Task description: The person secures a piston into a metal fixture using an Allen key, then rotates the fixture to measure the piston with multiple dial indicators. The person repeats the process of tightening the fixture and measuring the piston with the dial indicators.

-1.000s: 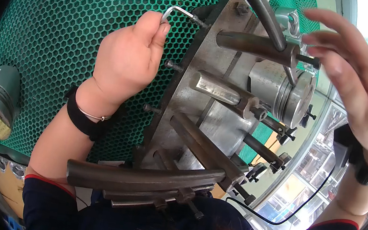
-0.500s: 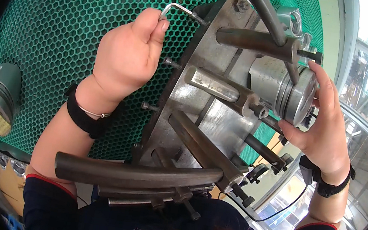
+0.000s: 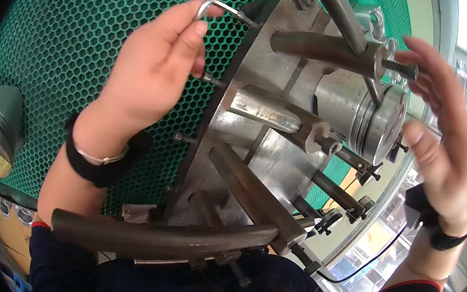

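Note:
My left hand (image 3: 152, 69) is closed around the bent end of a hex key (image 3: 222, 5). The key's other end meets a socket-head screw (image 3: 249, 21) on the left side of a heavy steel fixture (image 3: 281, 84). A grey metal piston (image 3: 338, 101) lies on its side in the fixture, with a curved dark bar (image 3: 342, 19) passing above it and a thin rod reaching to its ring grooves. Off to the right of the piston's crown, my right hand (image 3: 454, 147) hangs open, fingers spread and slightly blurred, apart from the piston.
Green honeycomb matting (image 3: 83, 23) covers the bench. Another piston (image 3: 0, 128) with a yellowish label stands at the far left. Dark clamp arms with bolts (image 3: 304, 257) and a long curved handle (image 3: 160, 240) jut toward me. More pistons (image 3: 370, 22) sit behind the fixture.
My right hand has let go of the piston and moved away to the right, its fingers opening. The left hand and the hex key's bent end have shifted slightly left.

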Action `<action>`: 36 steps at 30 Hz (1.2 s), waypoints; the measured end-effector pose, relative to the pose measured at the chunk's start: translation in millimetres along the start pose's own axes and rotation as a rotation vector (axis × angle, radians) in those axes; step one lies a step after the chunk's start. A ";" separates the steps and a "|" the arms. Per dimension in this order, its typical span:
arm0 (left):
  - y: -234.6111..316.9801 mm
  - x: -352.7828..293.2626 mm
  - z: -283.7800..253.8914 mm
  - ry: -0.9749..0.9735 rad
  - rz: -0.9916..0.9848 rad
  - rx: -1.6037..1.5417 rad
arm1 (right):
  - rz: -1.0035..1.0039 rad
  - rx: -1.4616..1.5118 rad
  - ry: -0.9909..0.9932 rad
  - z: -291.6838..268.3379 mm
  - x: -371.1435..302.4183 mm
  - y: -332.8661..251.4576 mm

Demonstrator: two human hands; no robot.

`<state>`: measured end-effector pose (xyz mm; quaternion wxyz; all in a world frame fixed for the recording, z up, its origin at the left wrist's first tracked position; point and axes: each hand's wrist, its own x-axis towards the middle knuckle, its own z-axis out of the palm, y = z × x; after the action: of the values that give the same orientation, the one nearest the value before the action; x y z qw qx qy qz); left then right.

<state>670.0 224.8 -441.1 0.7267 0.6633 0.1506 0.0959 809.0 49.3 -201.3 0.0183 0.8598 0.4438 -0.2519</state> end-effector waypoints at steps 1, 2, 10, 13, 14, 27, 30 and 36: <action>12.7 1.6 -1.5 -0.042 -0.111 -0.178 | 0.001 0.032 -0.020 -4.4 9.0 -6.5; 21.3 4.0 -3.4 -0.082 -0.226 -0.351 | 0.019 0.066 -0.058 -6.9 19.5 -12.2; 35.4 8.0 -13.6 -0.198 -0.569 -0.866 | 0.188 0.205 -0.283 3.9 67.5 -47.4; 61.7 11.2 -17.1 -0.212 -0.795 -1.102 | 0.195 0.232 -0.278 8.0 71.1 -48.2; 62.2 13.2 -14.4 -0.205 -0.808 -1.072 | 0.210 0.238 -0.273 9.9 70.4 -48.0; 60.3 14.4 -16.9 -0.171 -0.772 -0.887 | 0.159 0.159 -0.250 6.3 67.8 -62.8; 60.9 13.7 -17.4 -0.167 -0.765 -0.864 | 0.201 0.229 -0.248 9.6 67.2 -54.2; 60.1 14.0 -16.7 -0.182 -0.741 -0.838 | 0.231 0.288 -0.233 11.1 65.6 -50.5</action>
<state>681.0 251.2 -384.0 0.9231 0.2266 0.2590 -0.1715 796.8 126.6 -230.8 -0.0246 0.8636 0.2968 -0.4067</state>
